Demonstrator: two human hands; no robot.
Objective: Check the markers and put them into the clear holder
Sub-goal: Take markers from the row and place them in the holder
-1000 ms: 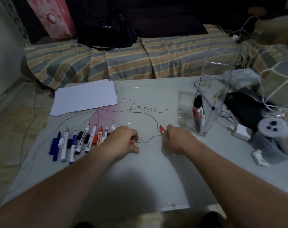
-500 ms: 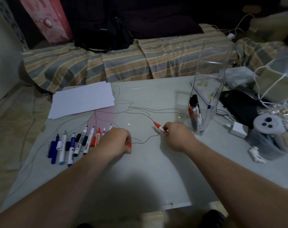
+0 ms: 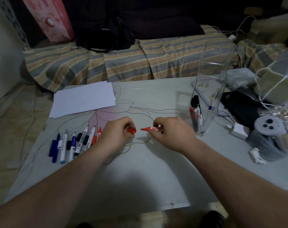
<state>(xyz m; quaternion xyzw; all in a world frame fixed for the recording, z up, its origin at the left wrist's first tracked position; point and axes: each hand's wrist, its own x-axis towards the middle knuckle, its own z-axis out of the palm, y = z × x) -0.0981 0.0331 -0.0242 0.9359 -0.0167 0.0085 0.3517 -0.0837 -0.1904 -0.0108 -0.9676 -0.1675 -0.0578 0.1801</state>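
Clear holder part filled, red marker uncapped between my hands.

On the table point(image 3: 140, 178) the clear holder point(image 3: 204, 112) stands at right with a few markers point(image 3: 195, 112) upright inside; the loose markers point(image 3: 74, 143) lie in a row at left. My right hand point(image 3: 171, 134) pinches the red marker point(image 3: 152, 128), now lifted off the surface and pointing at the red cap point(image 3: 131, 130) my left hand point(image 3: 118, 134) grips.

i'm seeing a home bedroom: a striped-sheeted bed point(image 3: 126, 63) behind a low table point(image 3: 140, 178), a backpack point(image 3: 105, 37) on it.
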